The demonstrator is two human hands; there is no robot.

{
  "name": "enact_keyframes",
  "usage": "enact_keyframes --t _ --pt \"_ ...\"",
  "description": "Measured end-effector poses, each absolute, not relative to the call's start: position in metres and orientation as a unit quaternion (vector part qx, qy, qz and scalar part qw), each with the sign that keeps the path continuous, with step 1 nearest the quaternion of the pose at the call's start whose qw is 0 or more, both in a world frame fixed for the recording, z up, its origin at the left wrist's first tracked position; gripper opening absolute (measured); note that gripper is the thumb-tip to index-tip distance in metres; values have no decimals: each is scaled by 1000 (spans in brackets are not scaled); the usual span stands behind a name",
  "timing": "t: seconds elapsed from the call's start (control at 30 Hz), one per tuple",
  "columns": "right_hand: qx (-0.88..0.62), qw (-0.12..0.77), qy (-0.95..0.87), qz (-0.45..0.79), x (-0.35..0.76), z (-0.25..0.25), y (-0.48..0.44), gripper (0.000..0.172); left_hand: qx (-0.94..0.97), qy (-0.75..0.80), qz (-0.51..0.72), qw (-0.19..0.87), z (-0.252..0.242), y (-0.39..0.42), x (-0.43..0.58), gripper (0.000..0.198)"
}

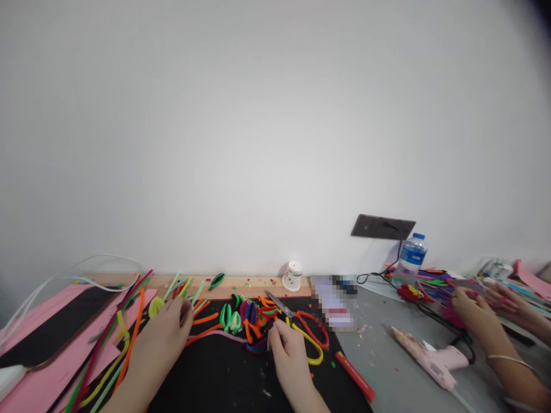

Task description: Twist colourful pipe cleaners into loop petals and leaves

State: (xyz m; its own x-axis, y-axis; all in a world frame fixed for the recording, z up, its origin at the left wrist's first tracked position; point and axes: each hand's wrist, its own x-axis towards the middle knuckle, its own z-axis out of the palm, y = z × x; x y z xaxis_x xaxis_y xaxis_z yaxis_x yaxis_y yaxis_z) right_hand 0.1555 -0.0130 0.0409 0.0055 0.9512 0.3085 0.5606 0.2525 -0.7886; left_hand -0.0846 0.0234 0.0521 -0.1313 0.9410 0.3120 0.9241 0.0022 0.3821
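Observation:
My left hand (166, 332) rests on the black mat (224, 373), fingers curled near a bundle of long pipe cleaners (129, 327) and a yellow loop (155, 306); what it grips, if anything, is hidden. My right hand (288, 350) is pinched at the edge of a heap of bent pipe-cleaner pieces (249, 315) in green, orange, purple and blue. Scissors (301, 324) with red and yellow handles lie just right of that hand.
Pink and black foam sheets (47, 338) lie at the left. A red stick (355, 376), a pink glue gun (434, 358), a water bottle (412, 255) and an upturned paper cup (293, 276) stand about. Another person's hands (482, 310) work at the right.

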Motion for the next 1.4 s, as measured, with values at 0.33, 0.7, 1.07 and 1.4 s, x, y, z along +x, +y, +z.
enact_keyframes --t 0.33,0.7,1.07,1.4 --pt "-564 429 -668 230 155 43 -14 31 696 487 469 -240 47 24 -93 10" --pt "-563 422 -669 239 154 44 -14 31 634 605 475 -83 52 25 -93 10" --pt "-559 426 -669 239 154 43 -14 31 575 629 516 88 45 30 -95 7" --pt "-552 449 -652 261 152 47 -16 31 586 518 548 297 50 8 -58 21"
